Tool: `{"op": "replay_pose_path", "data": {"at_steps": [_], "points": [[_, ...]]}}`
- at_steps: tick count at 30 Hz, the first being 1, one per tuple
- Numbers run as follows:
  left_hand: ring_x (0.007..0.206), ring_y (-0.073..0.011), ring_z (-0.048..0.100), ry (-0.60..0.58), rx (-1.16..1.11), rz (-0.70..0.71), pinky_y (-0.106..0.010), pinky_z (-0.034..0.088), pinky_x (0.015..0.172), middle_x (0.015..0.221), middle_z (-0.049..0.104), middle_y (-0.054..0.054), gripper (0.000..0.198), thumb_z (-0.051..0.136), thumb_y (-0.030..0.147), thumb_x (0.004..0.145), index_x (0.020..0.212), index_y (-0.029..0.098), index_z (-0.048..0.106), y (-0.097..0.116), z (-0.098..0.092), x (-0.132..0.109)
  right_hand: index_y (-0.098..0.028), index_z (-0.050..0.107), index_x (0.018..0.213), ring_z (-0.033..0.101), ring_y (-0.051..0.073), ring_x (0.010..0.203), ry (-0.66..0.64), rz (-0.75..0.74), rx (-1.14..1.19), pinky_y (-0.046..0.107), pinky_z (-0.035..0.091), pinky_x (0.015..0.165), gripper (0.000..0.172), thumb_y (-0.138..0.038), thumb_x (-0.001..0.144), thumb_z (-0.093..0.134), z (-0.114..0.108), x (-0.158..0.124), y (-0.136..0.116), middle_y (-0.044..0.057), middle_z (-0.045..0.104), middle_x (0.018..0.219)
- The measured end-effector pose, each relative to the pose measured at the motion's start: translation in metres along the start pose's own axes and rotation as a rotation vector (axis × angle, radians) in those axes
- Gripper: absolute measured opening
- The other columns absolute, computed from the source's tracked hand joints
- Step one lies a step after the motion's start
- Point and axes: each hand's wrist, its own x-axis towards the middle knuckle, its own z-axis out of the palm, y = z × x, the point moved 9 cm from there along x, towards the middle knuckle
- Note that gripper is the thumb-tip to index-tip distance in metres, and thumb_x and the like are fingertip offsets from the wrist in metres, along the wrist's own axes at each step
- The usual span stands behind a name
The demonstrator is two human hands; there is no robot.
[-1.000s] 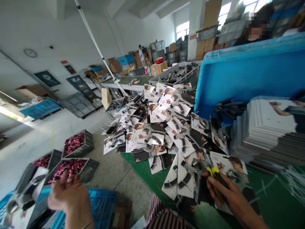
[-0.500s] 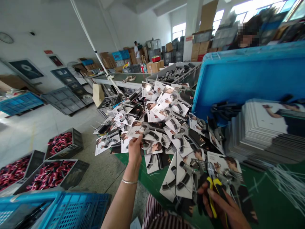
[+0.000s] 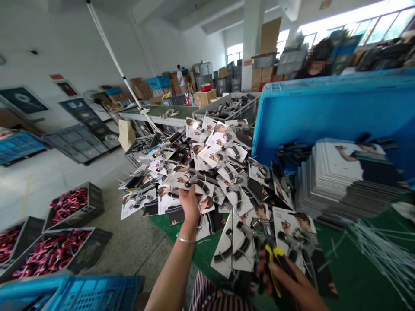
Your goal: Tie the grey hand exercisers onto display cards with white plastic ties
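My left hand [image 3: 189,204] reaches to the front of a heap of carded hand grips. Its fingers are closed at the lower edge of one white card [image 3: 177,179], which carries a grey and black spring hand grip [image 3: 198,183]; the fingertips are partly hidden. My right hand [image 3: 287,276] is wrapped round cutting pliers [image 3: 274,259] with yellow and black handles. The pliers' jaws blend into the dark grips behind them and are hard to make out. Under them lie more carded hand grips [image 3: 244,246], some with white cable ties round their handles.
A stack of printed cards [image 3: 333,181] stands right, before a tilted blue crate [image 3: 324,116]. Loose white cable ties [image 3: 379,255] lie on the green table [image 3: 350,276]. Grey bins of pink grips [image 3: 69,250] stand on the floor at left. A co-worker [image 3: 316,62] is beyond the crate.
My left hand has shifted slightly right along the card edge. My right hand, still round the pliers, is a little lower over the cards. The whole view has turned slightly.
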Motion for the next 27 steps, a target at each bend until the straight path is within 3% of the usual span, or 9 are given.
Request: {"op": "replay_pose_path", "data": {"at_steps": [3, 5, 8, 10, 14, 19, 27], "points": [[0.085, -0.0191, 0.066, -0.084, 0.051, 0.033, -0.029, 0.052, 0.077, 0.09, 0.07, -0.003, 0.033, 0.074, 0.034, 0.078, 0.103, 0.017, 0.061, 0.018, -0.026, -0.037, -0.021, 0.07, 0.112, 0.066, 0.021, 0.078, -0.061, 0.076, -0.055, 0.033, 0.056, 0.068, 0.047, -0.054, 0.079, 0.074, -0.013, -0.005, -0.002, 0.008, 0.072, 0.094], [0.094, -0.0216, 0.065, -0.222, 0.112, 0.05, -0.03, 0.05, 0.083, 0.1, 0.071, -0.005, 0.033, 0.071, 0.035, 0.081, 0.108, 0.018, 0.063, 0.031, -0.029, -0.063, -0.02, 0.07, 0.114, 0.067, 0.023, 0.082, -0.209, 0.146, -0.146, 0.035, 0.056, 0.073, 0.047, -0.055, 0.082, 0.07, -0.007, -0.01, -0.008, 0.009, 0.072, 0.098], [0.089, -0.0217, 0.064, -0.43, 0.236, 0.005, -0.029, 0.049, 0.08, 0.1, 0.071, -0.006, 0.031, 0.068, 0.036, 0.084, 0.109, 0.018, 0.066, 0.038, -0.017, -0.096, -0.02, 0.07, 0.114, 0.068, 0.022, 0.086, -0.487, 0.212, -0.394, 0.036, 0.055, 0.081, 0.044, -0.054, 0.086, 0.066, 0.016, -0.019, -0.022, 0.007, 0.072, 0.098], [0.082, -0.02, 0.063, -0.544, 0.284, -0.041, -0.028, 0.048, 0.076, 0.093, 0.071, -0.004, 0.028, 0.067, 0.036, 0.085, 0.107, 0.018, 0.067, 0.036, -0.002, -0.111, -0.019, 0.07, 0.111, 0.069, 0.021, 0.084, -0.566, 0.237, -0.506, 0.033, 0.054, 0.08, 0.042, -0.053, 0.086, 0.066, 0.027, -0.02, -0.032, 0.006, 0.073, 0.095], [0.077, -0.0187, 0.06, -0.729, 0.296, -0.099, -0.027, 0.046, 0.071, 0.084, 0.068, -0.002, 0.023, 0.064, 0.036, 0.088, 0.104, 0.02, 0.065, 0.03, 0.03, -0.126, -0.017, 0.069, 0.106, 0.069, 0.019, 0.078, -0.59, 0.323, -0.452, 0.03, 0.055, 0.072, 0.043, -0.053, 0.083, 0.068, 0.035, -0.017, -0.045, 0.007, 0.073, 0.095], [0.068, -0.0164, 0.055, -0.804, 0.304, -0.108, -0.025, 0.041, 0.062, 0.079, 0.065, -0.001, 0.022, 0.065, 0.038, 0.087, 0.101, 0.021, 0.066, 0.03, 0.052, -0.127, -0.017, 0.068, 0.104, 0.069, 0.019, 0.072, -0.521, 0.346, -0.37, 0.029, 0.056, 0.06, 0.045, -0.054, 0.079, 0.072, 0.024, -0.014, -0.064, 0.009, 0.073, 0.092], [0.073, -0.0177, 0.058, -0.94, 0.383, -0.056, -0.025, 0.041, 0.066, 0.086, 0.068, -0.002, 0.024, 0.063, 0.038, 0.089, 0.107, 0.022, 0.066, 0.03, 0.077, -0.135, -0.018, 0.069, 0.088, 0.067, 0.016, 0.059, -0.572, 0.443, -0.494, 0.023, 0.053, 0.048, 0.033, -0.049, 0.08, 0.071, 0.022, -0.01, -0.081, 0.005, 0.073, 0.076]]}}
